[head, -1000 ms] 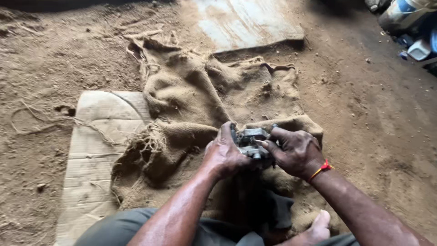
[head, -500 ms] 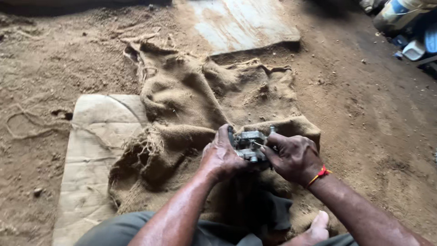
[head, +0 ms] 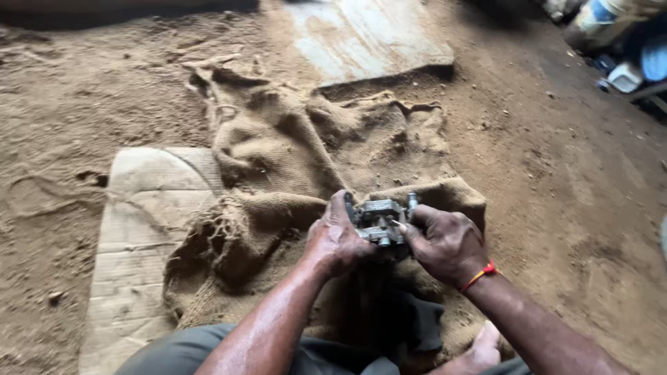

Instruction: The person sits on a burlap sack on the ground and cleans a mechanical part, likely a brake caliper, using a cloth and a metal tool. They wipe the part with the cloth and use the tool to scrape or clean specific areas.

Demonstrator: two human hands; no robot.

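Head view, looking straight down: a small grey metal engine part (head: 381, 222), blocky with short tubes and fittings sticking out, is held up between both hands just above a rumpled burlap sack (head: 278, 160). The left hand (head: 337, 237) is wrapped around the part's left side, thumb laid over the top edge, fingers closed firmly on the casting. The right hand (head: 448, 243) is clamped on the right side, fingers curled tight against the metal, one fingertip pressed on the front face near a small round fitting. The part is pinched between the two hands, touching both, and is kept clear of the sack below. A red thread band (head: 479, 276) is seen on the right wrist. Both forearms are brought in from the bottom edge, over grey-green trouser knees (head: 180, 351), and a bare foot (head: 479, 351) is glimpsed beneath the right forearm. Under the sack's left half, a flattened sheet of cardboard (head: 139, 229) is spread on the dirt floor (head: 69, 104). A pale flat slab (head: 365, 35) is laid beyond the sack's far edge. At the top right corner, a cluster of containers (head: 625, 48) is made out, blurred, their kind not to be told. A dark cloth (head: 410, 323) is bunched below the hands, against the sack.
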